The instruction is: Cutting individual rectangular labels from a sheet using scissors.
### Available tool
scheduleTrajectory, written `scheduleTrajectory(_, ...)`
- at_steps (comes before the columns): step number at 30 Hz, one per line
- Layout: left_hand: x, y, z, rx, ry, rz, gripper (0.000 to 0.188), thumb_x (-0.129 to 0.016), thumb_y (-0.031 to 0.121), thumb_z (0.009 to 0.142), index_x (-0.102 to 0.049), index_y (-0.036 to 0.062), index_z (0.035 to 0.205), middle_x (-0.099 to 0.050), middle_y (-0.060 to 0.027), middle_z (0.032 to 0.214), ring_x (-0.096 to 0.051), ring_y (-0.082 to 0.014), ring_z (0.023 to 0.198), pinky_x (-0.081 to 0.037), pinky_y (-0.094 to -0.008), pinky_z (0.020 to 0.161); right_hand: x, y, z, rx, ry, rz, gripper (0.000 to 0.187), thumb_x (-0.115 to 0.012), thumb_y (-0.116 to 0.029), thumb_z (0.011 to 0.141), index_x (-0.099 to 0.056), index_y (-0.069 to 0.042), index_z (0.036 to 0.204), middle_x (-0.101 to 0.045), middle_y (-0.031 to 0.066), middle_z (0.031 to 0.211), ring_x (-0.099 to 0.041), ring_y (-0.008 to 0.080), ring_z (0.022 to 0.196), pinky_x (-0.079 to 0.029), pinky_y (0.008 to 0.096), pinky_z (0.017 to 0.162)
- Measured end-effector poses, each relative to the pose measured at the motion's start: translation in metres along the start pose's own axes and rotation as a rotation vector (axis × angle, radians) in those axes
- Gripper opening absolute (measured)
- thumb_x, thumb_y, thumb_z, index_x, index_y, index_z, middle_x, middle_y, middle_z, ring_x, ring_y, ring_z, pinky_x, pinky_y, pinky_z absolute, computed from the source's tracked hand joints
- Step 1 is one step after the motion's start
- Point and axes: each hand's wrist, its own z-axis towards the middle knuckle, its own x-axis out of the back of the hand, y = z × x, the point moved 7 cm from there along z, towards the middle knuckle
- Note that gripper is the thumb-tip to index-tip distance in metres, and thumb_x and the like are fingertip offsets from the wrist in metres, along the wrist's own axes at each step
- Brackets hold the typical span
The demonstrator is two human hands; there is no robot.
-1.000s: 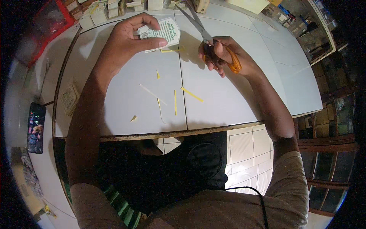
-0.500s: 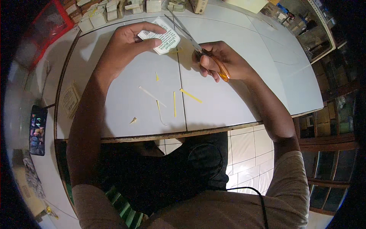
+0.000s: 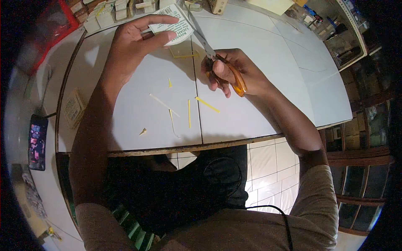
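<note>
My left hand holds a small white printed card up over the far part of the white table. My right hand grips orange-handled scissors, whose metal blades point up toward the card's right edge. Thin yellow and white paper strips lie scattered on the table below both hands. Another yellow offcut rests just under the card.
A phone with a lit screen lies on the left ledge, next to a small printed card. Small boxes line the table's far edge. A red bin stands at far left, shelves at far right.
My left hand lifted the card and turned it farther away. My right hand swung the scissors so the blades reach the card's right edge.
</note>
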Motion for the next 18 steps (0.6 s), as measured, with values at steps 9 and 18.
scheduleTrajectory(9, -0.0012, 0.0002, -0.0004, -0.014, 0.003, 0.017, 0.033, -0.065, 0.008, 0.087, -0.061, 0.0004, 0.118, -0.067, -0.0078, 0.098, -0.062, -0.0104, 0.091, -0.048, -0.0237, 0.083, 0.0000, -0.0010, -0.0003, -0.003, 0.039, -0.033, 0.059, -0.060, -0.062, 0.083, -0.060, -0.003, 0.077, -0.055, 0.0028, 0.057, -0.054, 0.0084, 0.044, -0.044, 0.0220, 0.037)
scheduleTrajectory(18, -0.0011, 0.0019, -0.0014, -0.024, 0.000, 0.024, 0.033, -0.065, 0.010, 0.087, -0.061, 0.0006, 0.118, -0.066, -0.0055, 0.090, -0.060, -0.0075, 0.087, -0.047, -0.0222, 0.079, -0.0012, -0.0042, -0.0006, -0.010, 0.034, -0.046, 0.057, -0.061, -0.059, 0.085, -0.059, -0.003, 0.076, -0.054, 0.0026, 0.057, -0.055, 0.0088, 0.046, -0.045, 0.0221, 0.038)
